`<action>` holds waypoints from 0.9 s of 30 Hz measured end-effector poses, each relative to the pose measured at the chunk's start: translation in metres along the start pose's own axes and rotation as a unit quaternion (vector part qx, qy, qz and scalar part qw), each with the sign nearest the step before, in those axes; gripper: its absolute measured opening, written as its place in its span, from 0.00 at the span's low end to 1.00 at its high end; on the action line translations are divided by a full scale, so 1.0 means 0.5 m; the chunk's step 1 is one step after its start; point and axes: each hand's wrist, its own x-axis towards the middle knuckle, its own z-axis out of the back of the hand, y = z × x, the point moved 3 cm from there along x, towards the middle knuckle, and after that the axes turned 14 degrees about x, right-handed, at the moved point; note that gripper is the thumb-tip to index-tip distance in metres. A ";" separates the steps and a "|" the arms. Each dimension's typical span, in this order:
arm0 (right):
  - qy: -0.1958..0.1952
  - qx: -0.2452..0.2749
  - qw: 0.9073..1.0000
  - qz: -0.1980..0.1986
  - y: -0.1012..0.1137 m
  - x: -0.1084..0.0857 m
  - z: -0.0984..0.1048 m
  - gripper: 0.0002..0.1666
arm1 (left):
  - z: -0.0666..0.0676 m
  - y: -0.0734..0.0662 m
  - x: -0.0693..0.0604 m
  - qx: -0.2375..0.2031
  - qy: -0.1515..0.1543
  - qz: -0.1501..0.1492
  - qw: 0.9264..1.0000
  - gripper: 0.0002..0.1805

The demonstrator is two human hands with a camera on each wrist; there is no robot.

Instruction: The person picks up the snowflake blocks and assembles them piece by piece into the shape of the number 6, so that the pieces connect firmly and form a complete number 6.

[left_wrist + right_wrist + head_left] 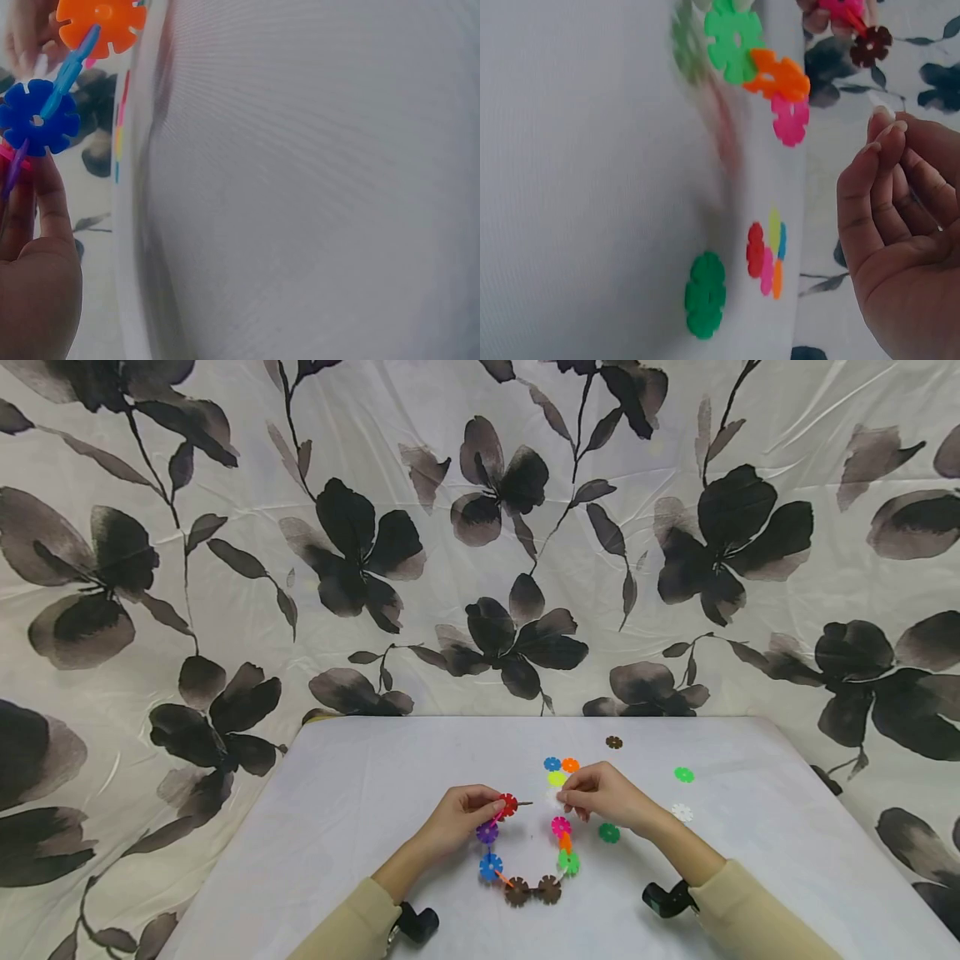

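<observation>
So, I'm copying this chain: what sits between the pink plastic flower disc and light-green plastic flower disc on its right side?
One orange plastic flower disc linking them; the right wrist view shows this.

Disc chain (550, 889) — multicoloured, U-shaped

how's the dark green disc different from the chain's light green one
The dark green disc is deeper in shade than the light green disc. The dark green disc lies loose on the table; the light green disc is joined to an orange disc. Both have notched rims.
</observation>
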 end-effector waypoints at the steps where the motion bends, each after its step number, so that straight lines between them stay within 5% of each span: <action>1: 0.003 0.004 1.000 -0.001 0.001 0.000 -0.005 0.15 | 0.000 0.000 0.000 0.000 0.000 -0.001 1.000 0.11; 27: 0.004 0.131 0.990 -0.043 -0.004 0.013 -0.052 0.21 | -0.002 -0.006 -0.002 -0.011 -0.005 -0.006 1.000 0.13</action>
